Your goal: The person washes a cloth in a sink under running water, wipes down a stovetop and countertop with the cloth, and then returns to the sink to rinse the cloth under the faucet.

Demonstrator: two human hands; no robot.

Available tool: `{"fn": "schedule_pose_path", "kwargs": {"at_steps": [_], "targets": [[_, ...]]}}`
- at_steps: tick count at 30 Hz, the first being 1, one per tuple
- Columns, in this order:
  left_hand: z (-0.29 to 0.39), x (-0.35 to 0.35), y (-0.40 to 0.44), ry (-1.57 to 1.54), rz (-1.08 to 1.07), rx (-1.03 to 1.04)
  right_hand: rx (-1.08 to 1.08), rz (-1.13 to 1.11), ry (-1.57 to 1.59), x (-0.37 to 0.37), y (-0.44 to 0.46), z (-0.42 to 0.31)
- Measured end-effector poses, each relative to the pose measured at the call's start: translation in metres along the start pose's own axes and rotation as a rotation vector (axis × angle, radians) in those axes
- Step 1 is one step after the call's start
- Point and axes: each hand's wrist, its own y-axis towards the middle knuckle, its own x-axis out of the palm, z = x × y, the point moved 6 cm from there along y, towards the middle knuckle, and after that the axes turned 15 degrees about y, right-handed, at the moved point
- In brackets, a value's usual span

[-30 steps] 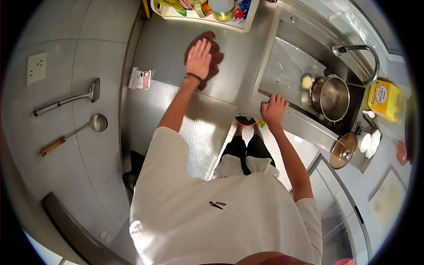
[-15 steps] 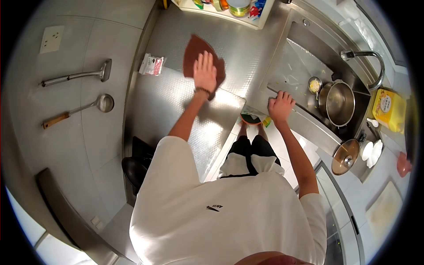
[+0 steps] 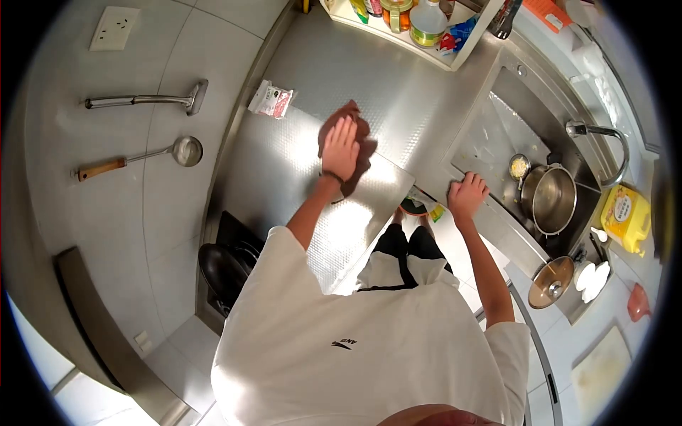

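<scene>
My left hand [image 3: 341,153] lies flat on a crumpled brown cloth [image 3: 367,153], fingers stretched out, pressing it on the metal countertop [image 3: 284,170]. Part of the cloth is hidden beneath the palm. A small white and red packet [image 3: 271,99] lies on the counter to the left of the cloth. My right hand [image 3: 468,196] rests on the front rim of the sink [image 3: 508,224], its fingers slightly apart and holding nothing. Inside the sink, right of that hand, are a metal pot [image 3: 554,200] and a small strainer [image 3: 520,167] with yellowish bits in it.
A white shelf [image 3: 398,42] with jars stands at the back. The faucet [image 3: 604,131], a yellow jug [image 3: 625,216] and a glass lid [image 3: 551,282] are on the right. At left, a ladle [image 3: 187,151] hangs on the wall above a black pan [image 3: 226,272].
My left hand has drawn the cloth toward my body, and the cloth is more bunched up. My right hand stays at the sink rim. The whole view has shifted a little.
</scene>
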Motion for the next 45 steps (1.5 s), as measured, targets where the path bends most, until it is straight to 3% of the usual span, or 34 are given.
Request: {"fn": "schedule_pose_path", "kwargs": {"at_steps": [10, 16, 18, 22, 32, 38, 45], "targets": [[-0.126, 0.038, 0.099, 0.107, 0.145, -0.263, 0.023, -0.034, -0.017, -0.001, 0.003, -0.002], [-0.124, 0.043, 0.101, 0.130, 0.135, -0.376, -0.004, 0.000, 0.010, -0.004, 0.000, -0.006], [-0.107, 0.046, 0.096, 0.203, 0.165, -0.412, 0.007, 0.000, -0.003, -0.004, 0.002, -0.004], [-0.028, 0.034, 0.075, 0.283, 0.096, -0.297, 0.011, 0.008, -0.013, -0.004, 0.001, -0.002], [0.184, -0.010, 0.039, -0.071, 0.030, 0.197, 0.008, 0.011, -0.014, -0.006, 0.001, -0.002], [0.207, -0.003, 0.097, -0.127, 0.100, 0.303, 0.039, -0.019, -0.017, -0.004, 0.002, 0.001], [0.214, 0.009, 0.174, -0.133, 0.205, 0.280, 0.049, -0.001, 0.026, -0.007, 0.006, 0.002]]}}
